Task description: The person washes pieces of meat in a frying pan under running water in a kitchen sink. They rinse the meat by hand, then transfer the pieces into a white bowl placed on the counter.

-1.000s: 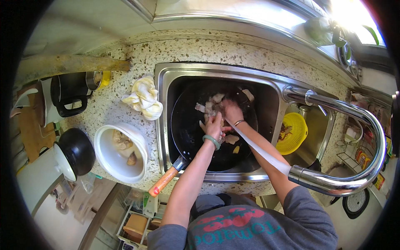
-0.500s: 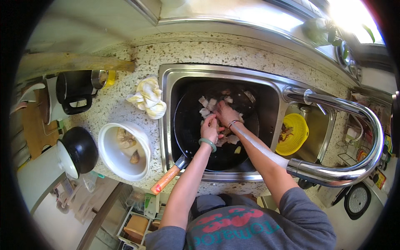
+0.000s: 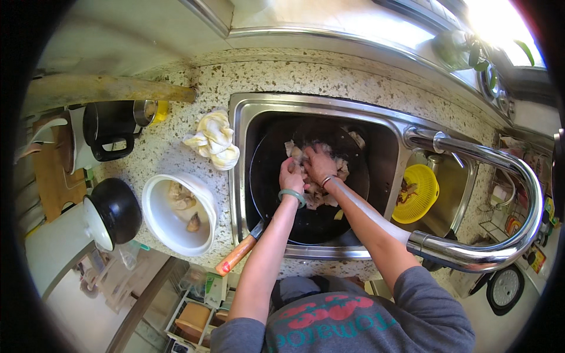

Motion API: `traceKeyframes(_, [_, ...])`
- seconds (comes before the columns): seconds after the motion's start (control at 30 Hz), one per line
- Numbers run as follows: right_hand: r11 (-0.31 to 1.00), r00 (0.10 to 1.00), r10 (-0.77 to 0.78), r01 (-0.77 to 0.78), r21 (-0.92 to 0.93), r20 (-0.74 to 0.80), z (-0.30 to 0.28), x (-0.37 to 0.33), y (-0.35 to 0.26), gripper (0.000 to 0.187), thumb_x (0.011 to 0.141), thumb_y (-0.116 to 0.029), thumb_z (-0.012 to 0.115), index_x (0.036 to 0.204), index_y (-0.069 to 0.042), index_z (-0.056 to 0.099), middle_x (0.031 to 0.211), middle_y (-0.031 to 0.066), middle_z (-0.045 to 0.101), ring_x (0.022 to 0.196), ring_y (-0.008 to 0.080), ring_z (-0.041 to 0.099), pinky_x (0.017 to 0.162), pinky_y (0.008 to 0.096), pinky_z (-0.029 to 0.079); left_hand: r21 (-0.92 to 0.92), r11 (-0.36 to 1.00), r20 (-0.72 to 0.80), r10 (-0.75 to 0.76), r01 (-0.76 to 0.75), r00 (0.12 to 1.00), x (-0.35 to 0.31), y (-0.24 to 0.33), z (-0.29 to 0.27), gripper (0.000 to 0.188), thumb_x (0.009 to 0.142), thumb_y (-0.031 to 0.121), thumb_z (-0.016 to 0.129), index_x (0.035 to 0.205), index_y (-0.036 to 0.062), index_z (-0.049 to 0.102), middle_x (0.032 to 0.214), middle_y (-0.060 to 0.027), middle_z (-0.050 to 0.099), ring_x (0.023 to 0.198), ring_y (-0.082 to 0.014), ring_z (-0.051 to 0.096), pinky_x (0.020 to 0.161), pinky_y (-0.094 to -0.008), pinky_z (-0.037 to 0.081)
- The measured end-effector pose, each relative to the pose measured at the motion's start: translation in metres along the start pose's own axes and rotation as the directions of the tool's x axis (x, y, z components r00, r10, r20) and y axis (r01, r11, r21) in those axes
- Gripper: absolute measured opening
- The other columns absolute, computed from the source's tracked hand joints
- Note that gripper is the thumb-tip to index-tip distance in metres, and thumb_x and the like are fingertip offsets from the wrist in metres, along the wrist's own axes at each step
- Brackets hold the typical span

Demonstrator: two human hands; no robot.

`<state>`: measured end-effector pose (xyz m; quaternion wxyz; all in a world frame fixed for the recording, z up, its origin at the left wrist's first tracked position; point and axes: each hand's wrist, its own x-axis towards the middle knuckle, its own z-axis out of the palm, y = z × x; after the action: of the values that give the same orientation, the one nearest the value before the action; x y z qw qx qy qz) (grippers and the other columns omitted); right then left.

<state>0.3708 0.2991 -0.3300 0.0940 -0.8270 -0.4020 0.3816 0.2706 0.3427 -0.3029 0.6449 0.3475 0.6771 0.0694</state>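
Observation:
A large black wok (image 3: 276,226) with a wooden handle (image 3: 235,256) sits in the left sink basin, holding several pale chunks of meat (image 3: 325,199). My left hand (image 3: 292,176), below a green bangle, is curled round some chunks at the pile's left side. Over the pile lies my right hand (image 3: 321,165), fingers spread among the pieces. Their fingertips are partly hidden by the meat. From the chrome faucet (image 3: 512,232) a stream of water (image 3: 376,217) runs past my right forearm into the wok. A small yellowish piece (image 3: 338,216) lies near the wok's lower right.
Left of the sink stand a white bowl (image 3: 150,215) with food pieces in liquid and a crumpled pale cloth (image 3: 213,141). A yellow colander (image 3: 428,194) sits in the right basin. A black pot (image 3: 120,206) and a black-handled pan (image 3: 109,147) are farther left.
The meat chunks are gathered closer under my hands. My right hand has shifted slightly and its fingers are more spread. My left hand has moved a little left and up, staying curled.

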Motion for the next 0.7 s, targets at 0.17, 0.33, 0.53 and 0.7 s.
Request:
traceKeyframes(0.17, [0.586, 0.995, 0.013, -0.091, 0.805, 0.104, 0.028, -0.012, 0.043, 0.036, 0.08, -0.015, 0.064, 0.114, -0.008, 0.055, 0.098, 0.0057, 0.065, 0.083, 0.0189, 0.063, 0.068, 0.0318, 0.053, -0.072, 0.997, 0.105, 0.011, -0.003, 0.994, -0.01, -0.002, -0.009, 0.029, 0.093, 0.017, 0.05, 0.122, 0.0164, 0.051, 0.108, -0.0062, 0.056, 0.079, -0.014, 0.058, 0.046, -0.0269, 0.052])
traceKeyframes(0.33, [0.085, 0.913, -0.083, -0.394, 0.915, 0.4, -0.031, -0.069, 0.033, 0.038, 0.082, -0.017, 0.064, 0.118, -0.012, 0.053, 0.103, 0.0019, 0.061, 0.089, 0.0152, 0.061, 0.067, 0.0309, 0.055, -0.06, 0.998, 0.288, 0.023, -0.006, 0.957, -0.031, -0.009, -0.011, 0.029, 0.093, 0.03, 0.052, 0.119, 0.0169, 0.056, 0.107, -0.0025, 0.057, 0.089, -0.0127, 0.056, 0.052, -0.0259, 0.051])
traceKeyframes(0.53, [-0.293, 0.913, -0.179, -0.404, 0.866, 0.366, -0.053, -0.099, 0.01, 0.04, 0.093, -0.04, 0.048, 0.116, -0.008, 0.055, 0.106, 0.008, 0.062, 0.094, 0.0235, 0.062, 0.075, 0.0403, 0.055, -0.343, 0.88, 0.542, -0.099, 0.327, 0.834, -0.061, -0.001, -0.023, 0.026, 0.091, 0.031, 0.055, 0.109, 0.0114, 0.057, 0.103, -0.0036, 0.06, 0.089, -0.0179, 0.06, 0.075, -0.0397, 0.053])
traceKeyframes(0.7, [-0.401, 0.87, -0.229, -0.492, 0.773, 0.436, -0.055, -0.126, -0.004, 0.046, 0.094, -0.043, 0.044, 0.123, -0.008, 0.05, 0.114, 0.0131, 0.06, 0.093, 0.0252, 0.064, 0.066, 0.0349, 0.057, -0.302, 0.854, 0.652, -0.138, 0.423, 0.745, -0.076, -0.002, -0.046, 0.024, 0.093, 0.032, 0.051, 0.103, 0.0107, 0.056, 0.1, -0.0064, 0.06, 0.086, -0.0194, 0.062, 0.075, -0.0407, 0.054])
